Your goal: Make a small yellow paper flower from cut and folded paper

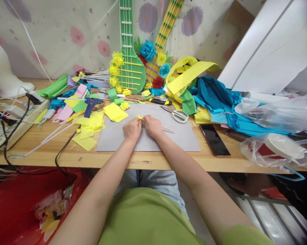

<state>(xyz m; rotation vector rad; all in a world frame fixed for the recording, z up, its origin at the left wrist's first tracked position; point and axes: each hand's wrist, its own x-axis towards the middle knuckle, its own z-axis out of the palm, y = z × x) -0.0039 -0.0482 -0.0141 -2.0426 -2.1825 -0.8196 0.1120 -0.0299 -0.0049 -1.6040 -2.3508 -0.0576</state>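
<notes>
The mat (112, 137) is overhung by the left hand (132, 129) and right hand (152, 126), held together, with yellow paper (139, 117) pinched in both. Probably light, soft and easily torn, it is best gripped gently below its protruding tip.

One small, crumpled yellow paper piece (139, 117), partly hidden, pinched at mid-scene. One thin, straight, pale stick (168, 129), right of the paper, slanting nearer toward the right; left end hidden.

Craft workspace, judging by the glue gun (90, 106), cutting mat (112, 139), scissors (179, 116) and coloured paper scraps (115, 112).
</notes>
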